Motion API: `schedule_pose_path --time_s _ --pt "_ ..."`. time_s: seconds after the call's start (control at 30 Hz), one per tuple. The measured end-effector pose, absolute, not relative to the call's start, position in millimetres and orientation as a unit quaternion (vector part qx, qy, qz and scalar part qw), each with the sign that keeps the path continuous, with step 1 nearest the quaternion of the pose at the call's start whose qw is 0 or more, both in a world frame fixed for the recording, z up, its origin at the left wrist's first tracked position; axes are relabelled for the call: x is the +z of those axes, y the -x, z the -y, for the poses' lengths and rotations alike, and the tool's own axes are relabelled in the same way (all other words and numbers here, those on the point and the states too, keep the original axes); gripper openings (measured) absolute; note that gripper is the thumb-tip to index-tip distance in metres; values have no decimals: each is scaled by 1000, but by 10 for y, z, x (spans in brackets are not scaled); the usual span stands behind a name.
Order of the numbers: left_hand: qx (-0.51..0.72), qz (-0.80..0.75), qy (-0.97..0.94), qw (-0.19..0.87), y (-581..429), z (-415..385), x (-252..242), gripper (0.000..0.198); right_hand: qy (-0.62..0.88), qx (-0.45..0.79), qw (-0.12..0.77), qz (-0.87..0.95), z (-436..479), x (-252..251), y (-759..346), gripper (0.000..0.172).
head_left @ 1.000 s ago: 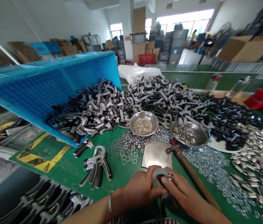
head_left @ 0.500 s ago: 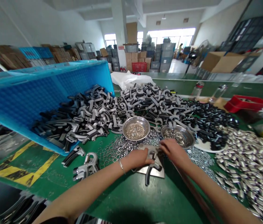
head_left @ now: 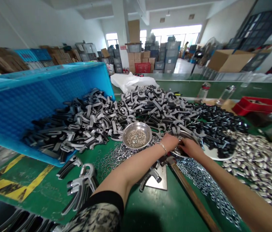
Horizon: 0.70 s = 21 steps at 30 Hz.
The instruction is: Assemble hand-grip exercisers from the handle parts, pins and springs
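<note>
Both your hands are at the right-hand metal bowl (head_left: 189,135), left hand (head_left: 170,141) over its left side, right hand (head_left: 191,147) over its right, nearly meeting. Fingers look bent down toward the small metal parts; can't tell whether either one grips anything, fingertips are hidden. Gray-and-black handle piece (head_left: 152,174) lies on the square metal plate (head_left: 162,180), below your left forearm, partly covered by it, neither hand on it. Hammer (head_left: 191,189) lies just right of the plate, head toward the bowl, wooden shaft running toward you. Second metal bowl (head_left: 147,130), with small shiny parts, sits left of your hands. Big handle pile (head_left: 150,104) behind, spilling from the tipped blue crate (head_left: 85,75). Spring handle (head_left: 84,182) lies at left on the green surface (head_left: 143,209); silver cylinders (head_left: 258,164) heaped far right.
</note>
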<state>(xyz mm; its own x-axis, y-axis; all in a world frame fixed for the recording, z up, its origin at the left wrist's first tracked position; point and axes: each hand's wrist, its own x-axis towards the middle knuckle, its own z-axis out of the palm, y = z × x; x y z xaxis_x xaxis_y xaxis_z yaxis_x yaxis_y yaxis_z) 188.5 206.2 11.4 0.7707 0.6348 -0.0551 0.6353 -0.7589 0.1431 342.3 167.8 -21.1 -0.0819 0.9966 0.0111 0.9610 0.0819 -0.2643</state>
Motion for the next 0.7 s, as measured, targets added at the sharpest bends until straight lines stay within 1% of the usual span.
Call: schedule_pose_path --time_s 0.13,0.3,0.4,0.47,0.5,0.57,0.63,0.7 --pt "44 -354 -928 105 -1882 -2099 -79 25 694 98 150 697 -1668 -254 -3449 15" --pt "132 -374 -904 161 -1737 -2010 2 26 712 120 238 649 -1599 -78 -3475 29" --pt "238 -365 -863 253 -1400 -1780 92 24 690 165 332 621 -1355 144 -3455 34" --pt "307 -369 -807 343 -1058 -1552 95 18 653 237 382 610 -1107 259 -3363 32" --pt "320 -382 -780 379 -878 -1431 74 17 634 284 387 606 -981 289 -3286 31" --pt "322 -425 -742 407 -562 -1207 -12 16 606 382 356 599 -772 276 -3082 29" --pt "317 -463 -733 384 -362 -1041 -130 14 595 451 306 590 -664 174 -2854 28" --pt "307 -484 -747 337 -291 -948 -243 12 598 443 252 619 -664 25 -2658 27"
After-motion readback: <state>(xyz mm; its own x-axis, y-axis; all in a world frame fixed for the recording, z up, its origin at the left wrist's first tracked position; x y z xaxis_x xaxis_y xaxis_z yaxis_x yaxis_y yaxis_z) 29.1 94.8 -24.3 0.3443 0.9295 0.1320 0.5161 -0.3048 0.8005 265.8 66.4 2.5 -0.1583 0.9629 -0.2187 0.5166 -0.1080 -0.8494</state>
